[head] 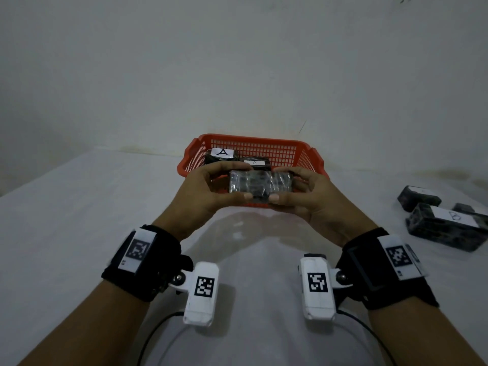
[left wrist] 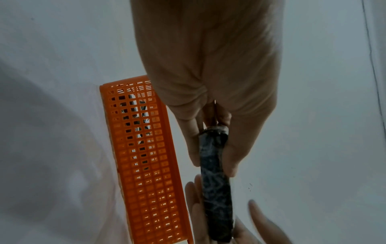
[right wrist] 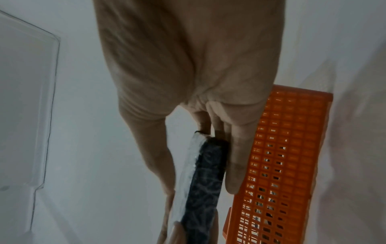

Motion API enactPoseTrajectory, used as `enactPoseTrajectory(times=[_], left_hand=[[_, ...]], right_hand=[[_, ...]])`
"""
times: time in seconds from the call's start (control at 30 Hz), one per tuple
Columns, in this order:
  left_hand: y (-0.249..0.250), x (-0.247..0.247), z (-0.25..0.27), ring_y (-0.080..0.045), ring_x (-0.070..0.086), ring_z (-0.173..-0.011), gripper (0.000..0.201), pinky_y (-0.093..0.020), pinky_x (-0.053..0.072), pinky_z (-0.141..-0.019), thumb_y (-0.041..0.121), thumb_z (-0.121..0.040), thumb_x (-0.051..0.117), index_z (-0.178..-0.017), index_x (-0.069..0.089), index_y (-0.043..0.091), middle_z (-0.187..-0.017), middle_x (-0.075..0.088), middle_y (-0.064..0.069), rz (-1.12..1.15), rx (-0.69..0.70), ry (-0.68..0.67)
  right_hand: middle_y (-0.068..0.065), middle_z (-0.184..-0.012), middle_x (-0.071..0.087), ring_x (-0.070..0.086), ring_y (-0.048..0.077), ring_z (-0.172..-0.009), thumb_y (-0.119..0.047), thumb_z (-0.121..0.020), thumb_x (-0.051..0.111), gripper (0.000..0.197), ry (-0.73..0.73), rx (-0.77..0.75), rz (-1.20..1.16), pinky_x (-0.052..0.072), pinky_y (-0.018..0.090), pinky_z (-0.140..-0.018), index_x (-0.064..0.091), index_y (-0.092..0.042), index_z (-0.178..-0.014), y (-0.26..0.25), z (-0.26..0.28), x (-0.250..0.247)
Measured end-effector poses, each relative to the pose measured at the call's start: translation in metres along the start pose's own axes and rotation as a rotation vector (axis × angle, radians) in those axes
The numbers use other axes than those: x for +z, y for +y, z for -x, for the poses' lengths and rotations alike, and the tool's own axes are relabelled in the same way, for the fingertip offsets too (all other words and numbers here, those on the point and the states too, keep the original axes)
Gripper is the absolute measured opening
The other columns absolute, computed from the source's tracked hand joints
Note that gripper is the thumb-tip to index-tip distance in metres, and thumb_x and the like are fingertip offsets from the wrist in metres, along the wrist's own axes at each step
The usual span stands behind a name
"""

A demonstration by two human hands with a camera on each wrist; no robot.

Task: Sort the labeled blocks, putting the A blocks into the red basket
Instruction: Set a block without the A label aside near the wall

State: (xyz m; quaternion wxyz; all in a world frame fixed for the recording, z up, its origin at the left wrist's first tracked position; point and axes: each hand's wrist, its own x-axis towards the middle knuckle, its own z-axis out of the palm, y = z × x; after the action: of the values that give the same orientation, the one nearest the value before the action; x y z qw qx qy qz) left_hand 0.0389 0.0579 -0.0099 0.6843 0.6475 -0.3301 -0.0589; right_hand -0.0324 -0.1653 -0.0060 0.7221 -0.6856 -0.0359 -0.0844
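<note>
A dark marbled block [head: 260, 184] hangs in the air just in front of the red basket [head: 290, 150], held at both ends. My left hand [head: 211, 188] grips its left end and my right hand [head: 303, 194] grips its right end, thumbs below, fingers over the top. Its label is not visible in the head view. Inside the basket lie two dark blocks with white labels marked A [head: 222, 153] [head: 254, 163]. The left wrist view shows the block [left wrist: 217, 181] beside the basket wall [left wrist: 146, 165]; the right wrist view shows the block [right wrist: 206, 181] with a white face [right wrist: 188, 173], next to the basket [right wrist: 282, 165].
To the right on the white table [head: 79, 207] lie three more dark blocks [head: 418, 198] [head: 446, 228] [head: 462, 208], one with a white label. A wall stands behind the basket. Black cables [head: 158, 334] run from the wrist cameras across the near table.
</note>
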Motion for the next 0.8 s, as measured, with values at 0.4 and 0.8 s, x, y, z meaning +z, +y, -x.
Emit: enactPoseTrajectory(times=[0.4,0.8], left_hand=[[-0.0038,0.0055,0.0,-0.021,0.077,-0.101,0.027,-0.025,0.062,-0.082,0.012,-0.094,0.068,-0.12,0.069,0.006,-0.109,0.079,-0.007,-0.027,-0.071,0.005],[-0.002,0.0044,-0.0004,-0.023,0.075,-0.108,0.039,-0.039,0.059,-0.095,0.02,-0.088,0.072,-0.125,0.068,0.008,-0.116,0.077,-0.007,0.007,-0.035,0.007]], right_hand=[[0.013,-0.114,0.079,0.077,0.03,-0.107,-0.012,-0.086,0.077,0.031,0.077,-0.009,0.038,0.063,0.04,-0.092,0.072,-0.002,-0.115,-0.0012,0.0023,0.0033],[0.005,-0.112,0.081,0.077,0.021,-0.108,-0.019,-0.071,0.09,0.05,0.103,-0.09,0.176,0.058,0.047,-0.103,0.073,-0.01,-0.118,0.0014,0.0027,0.006]])
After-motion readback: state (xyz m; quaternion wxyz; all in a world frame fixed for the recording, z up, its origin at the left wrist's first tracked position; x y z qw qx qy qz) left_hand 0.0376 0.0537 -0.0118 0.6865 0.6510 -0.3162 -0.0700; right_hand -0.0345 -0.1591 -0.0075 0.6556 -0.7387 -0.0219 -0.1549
